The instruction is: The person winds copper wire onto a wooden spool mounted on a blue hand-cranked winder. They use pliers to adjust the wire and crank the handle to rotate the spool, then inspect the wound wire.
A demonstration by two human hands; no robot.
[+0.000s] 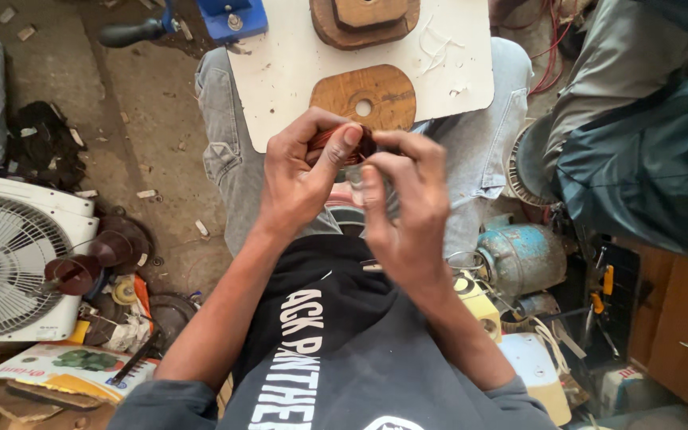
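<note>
Both hands closed on one coil of copper wire (pixel 344 147): left hand (pixel 300 179), right hand (pixel 408 199). Beyond, round wooden former (pixel 364 95) bare on white board (pixel 280 72). Coil seemingly wound, shaping unfinished.

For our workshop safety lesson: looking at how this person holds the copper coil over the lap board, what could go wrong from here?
1. The copper wire coil is pinched only by the fingertips of the left hand and right hand; it might slip and loosen.
2. The white board merely rests on the knees, so the round wooden disc could slide off.
3. The cluttered floor around the blue motor could swallow dropped parts.
</note>
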